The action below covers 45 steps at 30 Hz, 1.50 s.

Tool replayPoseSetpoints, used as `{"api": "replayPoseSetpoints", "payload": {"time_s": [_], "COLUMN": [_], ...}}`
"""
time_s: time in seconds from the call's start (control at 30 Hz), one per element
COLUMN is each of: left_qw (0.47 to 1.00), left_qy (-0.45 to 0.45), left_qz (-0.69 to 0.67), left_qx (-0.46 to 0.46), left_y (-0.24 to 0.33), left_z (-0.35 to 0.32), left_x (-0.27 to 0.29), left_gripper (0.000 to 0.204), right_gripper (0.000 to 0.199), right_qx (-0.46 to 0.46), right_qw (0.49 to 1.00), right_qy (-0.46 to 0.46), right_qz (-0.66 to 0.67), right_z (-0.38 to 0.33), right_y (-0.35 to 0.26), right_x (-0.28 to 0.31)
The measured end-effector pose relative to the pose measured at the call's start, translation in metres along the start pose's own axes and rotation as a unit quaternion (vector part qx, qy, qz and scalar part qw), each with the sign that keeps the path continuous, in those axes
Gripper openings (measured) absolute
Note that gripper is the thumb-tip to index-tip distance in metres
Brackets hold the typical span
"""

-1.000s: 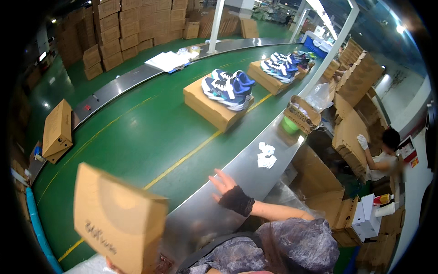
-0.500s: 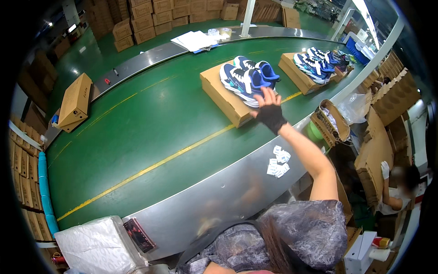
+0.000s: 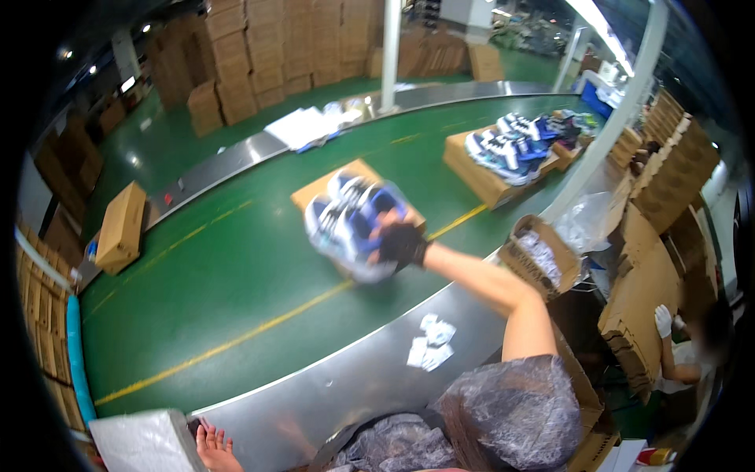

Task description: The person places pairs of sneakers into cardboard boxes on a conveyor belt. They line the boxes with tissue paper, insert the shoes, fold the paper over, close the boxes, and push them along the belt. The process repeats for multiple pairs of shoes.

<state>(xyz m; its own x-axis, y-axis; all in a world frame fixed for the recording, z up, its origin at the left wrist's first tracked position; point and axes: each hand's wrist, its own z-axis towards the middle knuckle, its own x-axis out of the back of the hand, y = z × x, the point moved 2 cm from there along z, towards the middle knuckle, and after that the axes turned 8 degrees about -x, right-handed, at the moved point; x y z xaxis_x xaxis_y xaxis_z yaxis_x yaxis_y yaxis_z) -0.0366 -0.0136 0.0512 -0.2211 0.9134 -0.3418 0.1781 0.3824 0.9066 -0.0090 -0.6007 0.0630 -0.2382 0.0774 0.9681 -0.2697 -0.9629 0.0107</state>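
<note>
My right hand (image 3: 403, 244), in a black fingerless glove, is closed on the heel end of a pair of blue-and-white sneakers (image 3: 346, 224), smeared by motion. The pair overlaps the near side of a brown shoebox (image 3: 322, 193) on the green conveyor; whether it still touches the box I cannot tell. At the lower left my bare left hand (image 3: 216, 448) holds nothing, fingers apart, beside a white wrapped stack (image 3: 145, 440) at the metal edge.
Another shoebox (image 3: 476, 169) farther right carries more sneakers (image 3: 507, 149). White paper packets (image 3: 431, 342) lie on the metal ledge, near a carton of packets (image 3: 543, 256). A closed shoebox (image 3: 123, 228) stands far left. A person's gloved hand (image 3: 663, 321) touches cardboard at right.
My right hand has closed on the sneakers, which have shifted off toward the near left of their box. My left hand has come into view at the lower left. The view has turned somewhat.
</note>
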Motion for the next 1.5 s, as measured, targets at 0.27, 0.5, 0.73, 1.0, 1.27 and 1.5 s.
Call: {"api": "replayPoseSetpoints", "payload": {"time_s": [0.27, 0.5, 0.73, 1.0, 1.27, 1.5], "left_qw": [0.795, 0.802, 0.702, 0.729, 0.643, 0.598], "left_qy": [-0.250, -0.312, -0.357, -0.356, -0.419, -0.464], "left_qz": [0.401, 0.510, 0.616, 0.509, 0.634, 0.614], "left_qx": [-0.381, -0.015, 0.014, -0.288, -0.093, -0.224], "left_y": [-0.062, -0.178, -0.157, -0.145, -0.148, -0.137], "left_z": [0.020, 0.047, 0.029, 0.011, 0.043, 0.073], "left_x": [-0.224, -0.206, -0.237, -0.269, -0.249, -0.209], "left_gripper": [0.033, 0.052, 0.052, 0.054, 0.054, 0.048], "right_gripper": [0.035, 0.032, 0.042, 0.069, 0.043, 0.055], "right_qx": [0.384, 0.284, 0.005, -0.049, -0.230, -0.485], "right_qw": [0.887, 0.808, 0.999, 0.967, 0.607, 0.584], "right_qy": [-0.074, -0.231, 0.031, -0.005, 0.031, -0.040], "right_qz": [0.247, 0.462, 0.044, 0.250, 0.760, 0.650], "right_z": [-0.124, -0.116, -0.005, -0.050, -0.093, -0.216], "right_y": [-0.114, -0.116, -0.010, -0.055, -0.033, 0.002], "right_x": [0.009, -0.026, -0.128, -0.051, -0.021, -0.089]}}
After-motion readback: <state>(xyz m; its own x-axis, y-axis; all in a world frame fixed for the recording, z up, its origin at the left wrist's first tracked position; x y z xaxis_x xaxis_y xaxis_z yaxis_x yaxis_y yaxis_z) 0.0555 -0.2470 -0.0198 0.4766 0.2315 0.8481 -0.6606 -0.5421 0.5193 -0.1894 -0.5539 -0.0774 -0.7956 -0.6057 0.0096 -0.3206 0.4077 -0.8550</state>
